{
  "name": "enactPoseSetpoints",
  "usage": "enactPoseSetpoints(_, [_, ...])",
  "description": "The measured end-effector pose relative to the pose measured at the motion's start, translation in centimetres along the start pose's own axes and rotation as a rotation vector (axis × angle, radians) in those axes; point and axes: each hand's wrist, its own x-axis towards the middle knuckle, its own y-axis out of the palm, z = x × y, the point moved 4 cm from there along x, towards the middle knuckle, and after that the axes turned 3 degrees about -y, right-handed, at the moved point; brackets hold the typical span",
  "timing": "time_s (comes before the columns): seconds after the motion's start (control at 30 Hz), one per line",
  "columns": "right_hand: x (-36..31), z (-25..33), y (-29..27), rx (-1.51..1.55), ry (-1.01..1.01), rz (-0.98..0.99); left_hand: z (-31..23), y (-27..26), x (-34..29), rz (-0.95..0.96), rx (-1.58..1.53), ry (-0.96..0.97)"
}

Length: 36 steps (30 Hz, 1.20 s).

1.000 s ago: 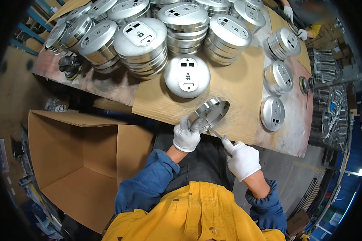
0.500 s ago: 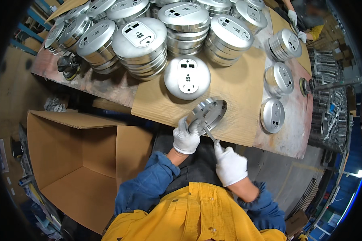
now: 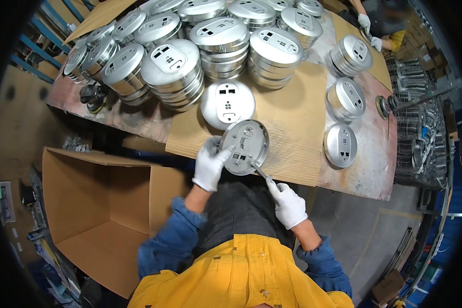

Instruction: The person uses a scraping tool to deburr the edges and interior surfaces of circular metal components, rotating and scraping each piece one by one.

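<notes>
My left hand (image 3: 209, 167), in a white glove, grips the left rim of a round metal housing (image 3: 254, 137). Its hollow inner side faces up toward me, showing two square cut-outs and small raised bosses. From below right, my gloved right hand (image 3: 290, 207) holds a thin, flat metal hand tool (image 3: 260, 170), perhaps a file. The tool's far end meets the housing near the square cut-outs. Just beyond lies a domed silver cover (image 3: 226, 102), outer face up, with an oval recessed panel; the held housing slightly overlaps it in view.
Stacks of similar silver covers (image 3: 172, 77) crowd the table's far side. Three smaller groups line the right, nearest a single cover (image 3: 340, 145). Cardboard (image 3: 292, 128) covers the table's middle. An open carton (image 3: 92, 205) stands left. Power sanders sit at both sides; another person's gloved hands (image 3: 364, 23) work far right.
The housing has tilted so its inner face shows more fully, and it has moved left in view. My left hand has shifted to its left rim; the tool stays against it.
</notes>
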Motion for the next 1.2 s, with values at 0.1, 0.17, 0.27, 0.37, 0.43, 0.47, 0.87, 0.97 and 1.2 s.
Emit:
enactPoseSetpoints(0.1, [0.0,-0.6,-0.3,0.058,-0.029,0.057,-1.2,-0.2,1.9,0.109,0.388,-0.173])
enactPoseSetpoints(0.17, [0.0,-0.6,-1.0,0.082,-0.051,0.1,0.5,-0.4,3.4,0.26,0.485,-0.208])
enactPoseSetpoints(0.27, [-0.5,-1.7,-1.7,0.166,0.016,-0.037,-1.1,0.8,3.4,0.183,0.875,0.036])
enactPoseSetpoints(0.37, [-1.0,-3.1,-3.4,0.097,0.108,-0.206,-2.8,3.2,1.7,-0.013,0.834,0.229])
enactPoseSetpoints(0.43, [-1.1,-3.2,-4.7,0.056,0.135,-0.226,-3.3,4.6,1.3,-0.015,0.902,0.274])
enactPoseSetpoints(0.47, [-1.1,-3.0,-5.3,0.022,0.131,-0.215,-2.6,4.9,1.4,-0.013,0.92,0.31])
enactPoseSetpoints(0.87, [1.2,-1.2,-8.3,-0.135,0.118,0.02,-4.8,8.3,1.5,0.047,1.179,0.371])
enactPoseSetpoints(0.97, [2.0,-1.2,-8.7,-0.175,0.066,0.045,-5.5,9.3,2.2,0.124,1.252,0.318])
enactPoseSetpoints(1.2, [3.3,-0.8,-9.2,-0.244,-0.059,0.063,-5.7,9.9,2.6,0.154,1.302,0.308])
